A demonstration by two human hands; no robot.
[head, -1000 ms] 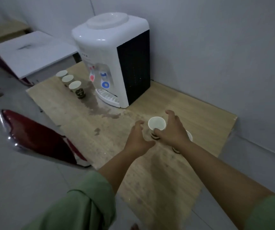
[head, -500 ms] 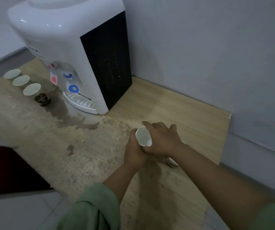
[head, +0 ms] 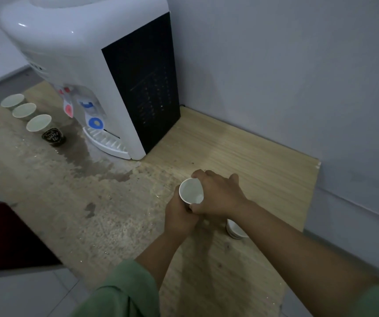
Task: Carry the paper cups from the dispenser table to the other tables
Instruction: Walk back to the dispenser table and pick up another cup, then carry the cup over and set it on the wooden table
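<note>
Wet patch (head: pixel 97 163) — red chair (head: pixel 7 236)

Both hands meet over the wooden dispenser table (head: pixel 241 143). The right hand (head: pixel 218 197) wraps a white paper cup (head: pixel 191 191), tilted so its open mouth faces up and toward the left; its fingers (head: pixel 201 173) curl over the far rim. The left hand (head: pixel 179 217) closes beneath the cup's base, thumb side touching the right thumb. Just behind the right wrist, another cup stack (head: pixel 235 229) stands on the table. Well beyond the fingertips sits the white water dispenser (head: pixel 87 53), with three cups (head: pixel 24 110) in a row to its left and a wet stain (head: pixel 87 161) spreading from the drip tray (head: pixel 106 143).
</note>
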